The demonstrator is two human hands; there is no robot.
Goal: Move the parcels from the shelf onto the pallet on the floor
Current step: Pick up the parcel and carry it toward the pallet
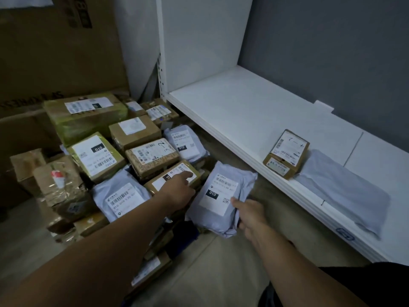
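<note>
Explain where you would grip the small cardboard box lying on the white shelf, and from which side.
Probably span the cardboard box from above, with the thumb on its near end face and fingers over the far end. It lies flat near the front edge of the shelf with its top clear, while the grey mailer crowds its right side.

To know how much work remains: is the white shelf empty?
Not empty: a small brown box and a flat grey bag lie on the white shelf, beside each other.
</note>
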